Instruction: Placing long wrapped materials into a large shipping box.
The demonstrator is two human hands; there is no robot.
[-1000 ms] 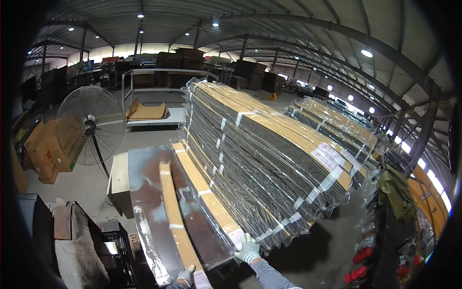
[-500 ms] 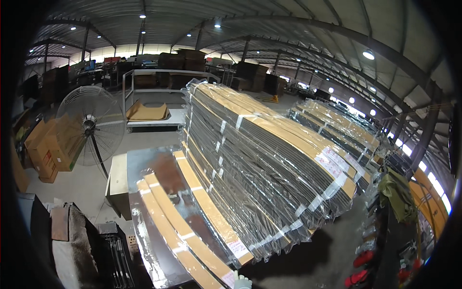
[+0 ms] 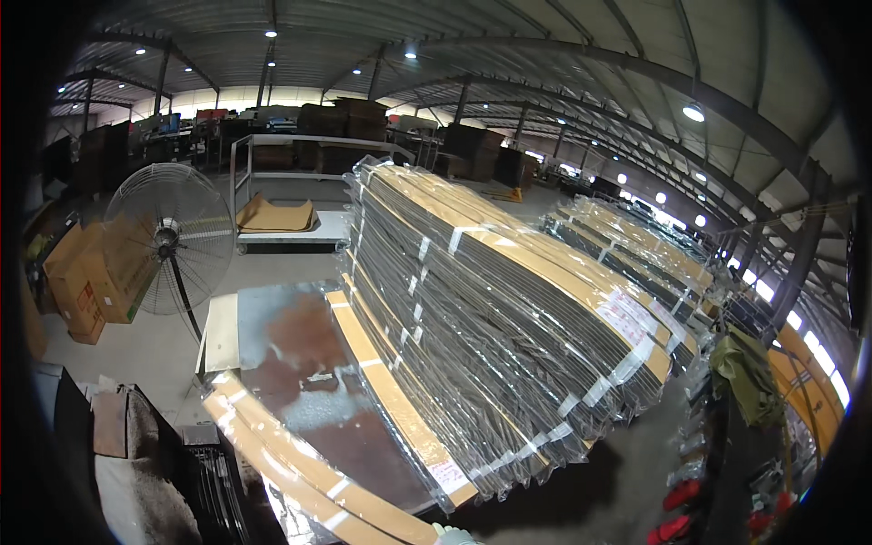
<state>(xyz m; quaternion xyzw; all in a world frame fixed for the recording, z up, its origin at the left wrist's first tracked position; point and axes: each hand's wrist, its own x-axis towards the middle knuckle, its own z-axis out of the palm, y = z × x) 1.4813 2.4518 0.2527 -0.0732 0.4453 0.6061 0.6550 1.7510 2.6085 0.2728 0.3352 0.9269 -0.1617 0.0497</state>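
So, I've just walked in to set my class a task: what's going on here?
A gloved hand, apparently the right, is at the near end of two brown strips; its grip is cut off by the lower edge. The left hand is out of view. The strips slant across the left side of the table. Another strip runs along the left foot of a tall, plastic-wrapped stack.

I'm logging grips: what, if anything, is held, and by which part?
The right hand is at the near end of the tan strips; cropped, its grip cannot be told. Left hand unseen.
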